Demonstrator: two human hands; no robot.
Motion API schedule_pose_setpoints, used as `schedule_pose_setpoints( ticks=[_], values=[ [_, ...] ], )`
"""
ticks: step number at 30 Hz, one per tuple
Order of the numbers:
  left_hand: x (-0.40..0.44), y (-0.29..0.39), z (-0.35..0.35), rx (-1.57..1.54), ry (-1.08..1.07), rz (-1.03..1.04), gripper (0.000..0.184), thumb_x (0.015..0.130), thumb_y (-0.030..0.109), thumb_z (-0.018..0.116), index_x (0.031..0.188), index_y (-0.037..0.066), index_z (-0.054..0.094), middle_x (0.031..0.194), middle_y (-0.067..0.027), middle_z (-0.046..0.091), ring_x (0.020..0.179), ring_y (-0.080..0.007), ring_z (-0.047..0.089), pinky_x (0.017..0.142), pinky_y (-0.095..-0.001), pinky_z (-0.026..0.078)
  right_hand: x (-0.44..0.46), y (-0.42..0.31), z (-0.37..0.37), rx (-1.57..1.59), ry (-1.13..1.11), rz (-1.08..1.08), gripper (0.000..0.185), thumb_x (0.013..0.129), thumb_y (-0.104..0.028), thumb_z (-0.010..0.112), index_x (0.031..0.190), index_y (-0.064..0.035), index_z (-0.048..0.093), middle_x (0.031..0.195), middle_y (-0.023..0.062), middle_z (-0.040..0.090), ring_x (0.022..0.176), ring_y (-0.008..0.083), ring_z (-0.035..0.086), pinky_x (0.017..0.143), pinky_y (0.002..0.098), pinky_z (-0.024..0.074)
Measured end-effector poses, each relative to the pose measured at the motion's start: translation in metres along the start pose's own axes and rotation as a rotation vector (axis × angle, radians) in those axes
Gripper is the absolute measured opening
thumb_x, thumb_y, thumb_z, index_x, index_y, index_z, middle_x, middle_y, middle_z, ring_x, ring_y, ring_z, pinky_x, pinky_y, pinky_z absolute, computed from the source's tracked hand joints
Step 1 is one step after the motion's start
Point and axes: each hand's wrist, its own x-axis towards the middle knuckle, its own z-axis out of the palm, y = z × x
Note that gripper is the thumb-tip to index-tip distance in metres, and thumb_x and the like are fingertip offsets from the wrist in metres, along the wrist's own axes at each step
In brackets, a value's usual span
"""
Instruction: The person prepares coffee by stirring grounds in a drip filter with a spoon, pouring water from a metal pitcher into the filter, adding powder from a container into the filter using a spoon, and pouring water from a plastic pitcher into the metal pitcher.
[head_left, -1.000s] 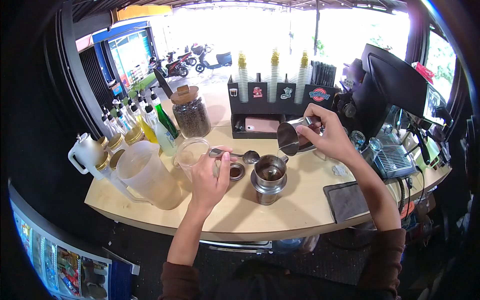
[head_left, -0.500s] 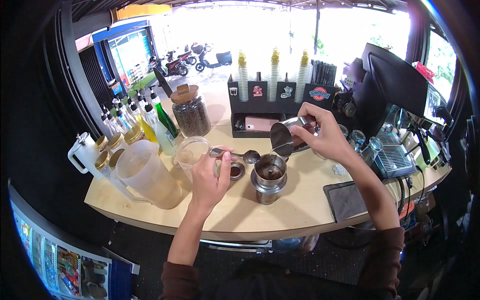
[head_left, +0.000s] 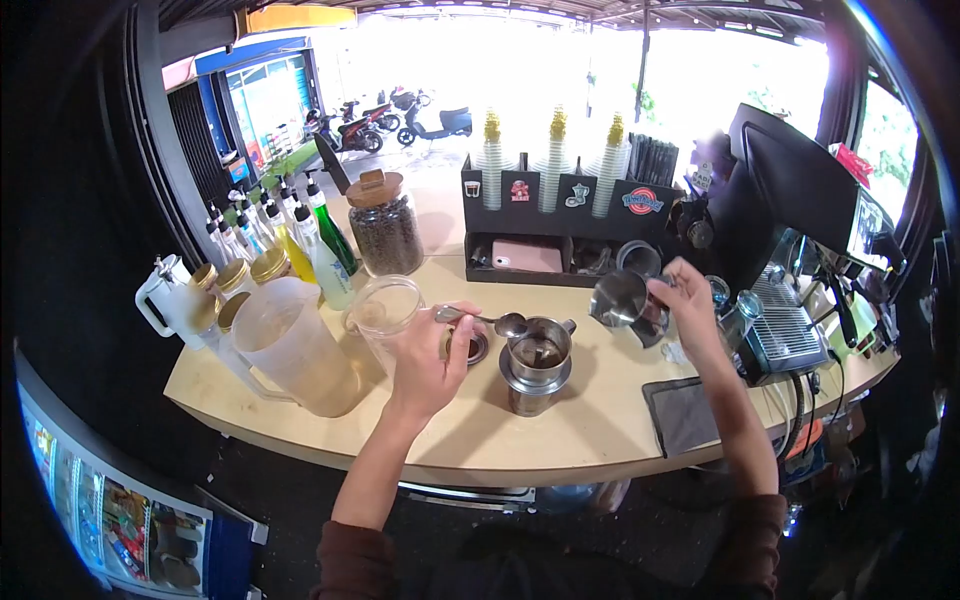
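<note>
A spoon (head_left: 509, 325) is held by its handle in my left hand (head_left: 430, 360), its bowl at the left rim of a metal coffee filter (head_left: 540, 352). The filter sits on a metal cup (head_left: 533, 402) and has dark liquid inside. My right hand (head_left: 688, 298) grips a metal pitcher (head_left: 620, 299), tilted to the left, in the air to the right of the filter. Behind my left hand are a clear plastic cup (head_left: 388, 305) and a small round metal lid (head_left: 478, 346), partly hidden by my fingers.
A large plastic jug (head_left: 300, 350), syrup bottles (head_left: 325, 235) and a jar of coffee beans (head_left: 386, 235) stand on the left. At the back is a black cup holder (head_left: 520, 218) with a phone (head_left: 527, 256). A dark cloth (head_left: 690, 414) and espresso machine (head_left: 785, 315) are right.
The pitcher has moved right, away from the filter, with my right hand, and its thin stream no longer shows. My left hand and spoon have shifted slightly right. The view has tilted a little.
</note>
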Motion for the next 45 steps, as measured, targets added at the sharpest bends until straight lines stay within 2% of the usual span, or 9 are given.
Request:
schedule_pose_setpoints(
  ticks=[5, 11, 25, 28, 30, 37, 39, 43, 45],
  values=[
    [-0.003, -0.005, 0.004, -0.005, 0.006, 0.114, 0.009, 0.091, 0.008, 0.056, 0.095, 0.004, 0.063, 0.08, -0.0054, 0.069, 0.077, -0.0239, 0.061, 0.072, -0.0353, 0.047, -0.037, 0.042, -0.012, 0.216, 0.252, 0.284, 0.019, 0.084, -0.002, 0.062, 0.074, -0.0085, 0.048, 0.07, -0.0021, 0.05, 0.062, 0.0064, 0.048, 0.059, 0.0219, 0.0398],
    [0.001, -0.002, 0.012, 0.039, -0.041, 0.225, 0.009, 0.087, 0.005, 0.06, 0.095, 0.004, 0.063, 0.082, -0.0063, 0.068, 0.075, -0.0245, 0.061, 0.073, -0.035, 0.046, -0.059, 0.113, -0.027, 0.405, 0.316, 0.383, 0.021, 0.085, -0.002, 0.058, 0.071, -0.0091, 0.043, 0.065, -0.0001, 0.043, 0.058, 0.011, 0.042, 0.058, 0.0275, 0.0387],
    [0.002, -0.003, 0.017, 0.088, -0.079, 0.332, 0.011, 0.084, 0.002, 0.062, 0.095, 0.004, 0.065, 0.081, -0.0065, 0.066, 0.071, -0.0242, 0.059, 0.071, -0.0355, 0.045, -0.082, 0.152, -0.02, 0.482, 0.363, 0.329, 0.016, 0.089, -0.006, 0.057, 0.076, -0.0078, 0.048, 0.07, 0.0043, 0.052, 0.067, 0.016, 0.054, 0.064, 0.0288, 0.0438],
    [0.003, -0.004, 0.02, 0.091, -0.068, 0.38, 0.018, 0.081, 0.001, 0.066, 0.098, 0.006, 0.065, 0.076, -0.0059, 0.063, 0.068, -0.0219, 0.059, 0.071, -0.0342, 0.045, -0.081, 0.146, -0.023, 0.217, 0.345, 0.269, 0.01, 0.087, -0.007, 0.062, 0.084, -0.0061, 0.053, 0.08, 0.0047, 0.056, 0.076, 0.0146, 0.055, 0.069, 0.0264, 0.0439],
    [0.003, -0.004, 0.023, 0.091, -0.064, 0.393, 0.019, 0.081, 0.002, 0.067, 0.099, 0.007, 0.066, 0.077, -0.0056, 0.064, 0.068, -0.0218, 0.059, 0.072, -0.034, 0.045, -0.076, 0.135, -0.02, -0.284, 0.499, 0.026, 0.015, 0.083, -0.008, 0.067, 0.095, -0.0044, 0.057, 0.089, 0.0037, 0.055, 0.08, 0.0125, 0.053, 0.072, 0.0246, 0.0426],
    [0.003, 0.007, 0.049, 0.182, -0.229, 0.482, 0.028, 0.072, 0.006, 0.071, 0.099, 0.01, 0.067, 0.081, -0.0009, 0.062, 0.076, -0.0199, 0.06, 0.078, -0.0339, 0.045, -0.063, 0.009, 0.06, -0.355, -0.108, -0.182, 0.046, 0.077, -0.005, 0.072, 0.122, -0.0062, 0.061, 0.086, 0.0042, 0.054, 0.077, 0.0135, 0.052, 0.07, 0.0255, 0.0425],
    [0.001, 0.011, 0.054, 0.196, -0.279, 0.538, 0.035, 0.064, 0.006, 0.075, 0.098, 0.011, 0.068, 0.083, -0.001, 0.063, 0.079, -0.022, 0.06, 0.078, -0.0348, 0.046, -0.064, -0.001, 0.079, -0.376, -0.154, -0.261, 0.046, 0.078, -0.006, 0.072, 0.123, -0.007, 0.061, 0.084, 0.0051, 0.054, 0.075, 0.0152, 0.052, 0.07, 0.0266, 0.0424],
    [-0.006, 0.007, 0.051, 0.19, -0.271, 0.521, 0.029, 0.065, 0.008, 0.077, 0.093, 0.009, 0.069, 0.084, -0.0028, 0.064, 0.082, -0.0236, 0.061, 0.078, -0.035, 0.046, -0.059, -0.002, 0.09, -0.574, -0.18, -0.546, 0.041, 0.076, -0.005, 0.071, 0.116, -0.0083, 0.065, 0.077, 0.0057, 0.055, 0.07, 0.0211, 0.054, 0.067, 0.032, 0.0421],
    [-0.012, -0.005, 0.045, 0.105, -0.174, 0.363, 0.049, 0.063, 0.018, 0.083, 0.106, 0.008, 0.063, 0.097, -0.0059, 0.063, 0.091, -0.0241, 0.061, 0.083, -0.0364, 0.046, -0.059, -0.001, 0.088, -0.664, -0.173, -0.606, 0.038, 0.075, -0.004, 0.071, 0.113, -0.0077, 0.066, 0.076, 0.0051, 0.055, 0.071, 0.0217, 0.054, 0.066, 0.033, 0.0419]
  ],
)
